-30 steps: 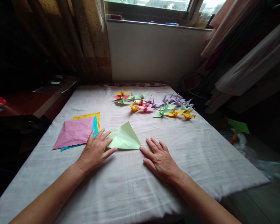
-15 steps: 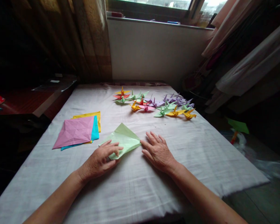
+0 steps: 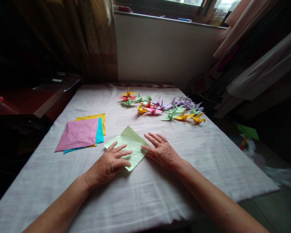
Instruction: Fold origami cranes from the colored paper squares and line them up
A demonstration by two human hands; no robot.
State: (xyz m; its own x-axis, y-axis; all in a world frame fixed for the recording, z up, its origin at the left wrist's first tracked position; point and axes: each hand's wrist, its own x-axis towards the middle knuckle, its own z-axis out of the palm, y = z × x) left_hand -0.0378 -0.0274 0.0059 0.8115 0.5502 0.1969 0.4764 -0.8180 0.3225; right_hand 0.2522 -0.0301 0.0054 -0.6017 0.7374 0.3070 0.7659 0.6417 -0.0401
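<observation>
A pale green sheet of origami paper (image 3: 133, 142) lies on the cloth in front of me, one corner pointing away and creases across it. My left hand (image 3: 111, 161) rests with spread fingers on its left and near part, covering some of it. At the right corner, my right hand (image 3: 161, 150) touches the edge with its fingers stretched out. To the left is a small stack of creased sheets, with a pink sheet (image 3: 81, 132) on top, a blue sheet (image 3: 100, 131) and a yellow sheet (image 3: 102, 117) beneath.
Several folded paper cranes (image 3: 171, 111) in yellow, green, red, pink and purple stand at the far side of the cloth-covered table (image 3: 184, 200). A brown wooden surface (image 3: 38, 103) adjoins on the left. Hanging clothes (image 3: 264, 68) and a green piece (image 3: 247, 131) are at the right.
The green paper's near corner has come down flatter and shows more fully. My left fingers have spread over it, and my right hand has shifted left onto its right corner.
</observation>
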